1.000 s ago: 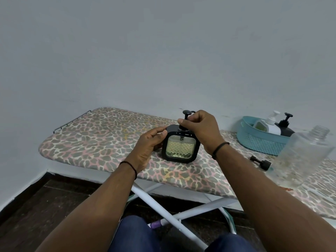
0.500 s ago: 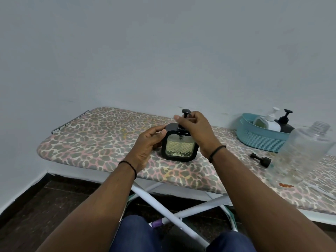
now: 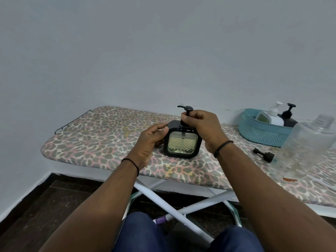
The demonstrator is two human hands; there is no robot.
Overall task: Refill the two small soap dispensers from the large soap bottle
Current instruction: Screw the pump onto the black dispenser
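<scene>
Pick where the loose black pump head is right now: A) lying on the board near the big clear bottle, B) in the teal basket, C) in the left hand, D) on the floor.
A: the loose black pump head lies on its side on the leopard-print ironing board, just left of the large clear bottle and in front of the teal basket.

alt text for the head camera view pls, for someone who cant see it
A person's right hand pinches the pump of a square black soap dispenser standing on a leopard-print ironing board, while the left hand holds its side. To the right are a large clear bottle with no cap, a loose black pump cap and a blue basket holding two more dispensers.
</scene>
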